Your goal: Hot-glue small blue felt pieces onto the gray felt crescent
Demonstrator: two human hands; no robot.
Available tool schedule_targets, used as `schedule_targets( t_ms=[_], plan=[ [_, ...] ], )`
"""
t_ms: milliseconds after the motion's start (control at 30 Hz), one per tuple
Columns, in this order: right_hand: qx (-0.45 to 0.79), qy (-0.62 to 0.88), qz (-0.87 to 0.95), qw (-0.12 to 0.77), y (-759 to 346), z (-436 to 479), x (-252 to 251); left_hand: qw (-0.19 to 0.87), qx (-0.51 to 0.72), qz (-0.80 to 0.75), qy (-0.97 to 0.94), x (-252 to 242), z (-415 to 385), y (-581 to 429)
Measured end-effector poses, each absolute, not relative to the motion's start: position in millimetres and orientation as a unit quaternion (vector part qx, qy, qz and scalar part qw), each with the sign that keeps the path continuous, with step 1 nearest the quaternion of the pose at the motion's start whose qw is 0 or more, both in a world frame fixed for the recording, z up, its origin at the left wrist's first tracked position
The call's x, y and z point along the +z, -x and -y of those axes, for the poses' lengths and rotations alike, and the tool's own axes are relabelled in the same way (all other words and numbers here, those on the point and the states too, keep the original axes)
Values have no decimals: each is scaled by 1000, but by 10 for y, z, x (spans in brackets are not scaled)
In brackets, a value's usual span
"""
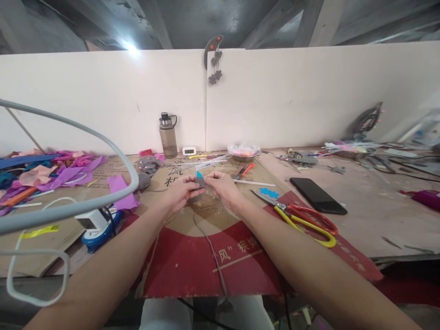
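Observation:
My left hand (pixel 180 191) and my right hand (pixel 222 185) meet over the middle of a flattened cardboard sheet (pixel 206 256). Both pinch a small grey felt piece (pixel 200 183) between their fingertips. A small blue scrap (pixel 199 174) sticks up from its top edge. The fingers of both hands are closed on the piece. A thin grey cord (pixel 210 247) runs from under my hands toward me.
Yellow- and red-handled scissors (pixel 302 220) and a blue cut-out flower (pixel 268 192) lie right of my hands, beside a black phone (pixel 318 195). A water bottle (pixel 168 135) stands at the white back wall. Coloured felt scraps (pixel 51 174) pile up left. A glue gun (pixel 98 224) rests near left.

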State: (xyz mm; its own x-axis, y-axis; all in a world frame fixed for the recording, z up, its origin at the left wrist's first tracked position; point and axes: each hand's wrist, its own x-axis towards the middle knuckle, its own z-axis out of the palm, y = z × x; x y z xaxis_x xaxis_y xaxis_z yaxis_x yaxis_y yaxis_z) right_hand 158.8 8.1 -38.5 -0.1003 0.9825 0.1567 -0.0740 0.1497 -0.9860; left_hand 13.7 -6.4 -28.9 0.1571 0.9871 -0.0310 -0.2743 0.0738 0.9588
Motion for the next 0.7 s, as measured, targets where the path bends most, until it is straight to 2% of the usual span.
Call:
schedule_targets(
  t_ms=[700],
  plan=[
    [458, 400, 574, 549, -1493, -89, -415, 583, 544, -430, -423, -362, 0, -138]
  ],
)
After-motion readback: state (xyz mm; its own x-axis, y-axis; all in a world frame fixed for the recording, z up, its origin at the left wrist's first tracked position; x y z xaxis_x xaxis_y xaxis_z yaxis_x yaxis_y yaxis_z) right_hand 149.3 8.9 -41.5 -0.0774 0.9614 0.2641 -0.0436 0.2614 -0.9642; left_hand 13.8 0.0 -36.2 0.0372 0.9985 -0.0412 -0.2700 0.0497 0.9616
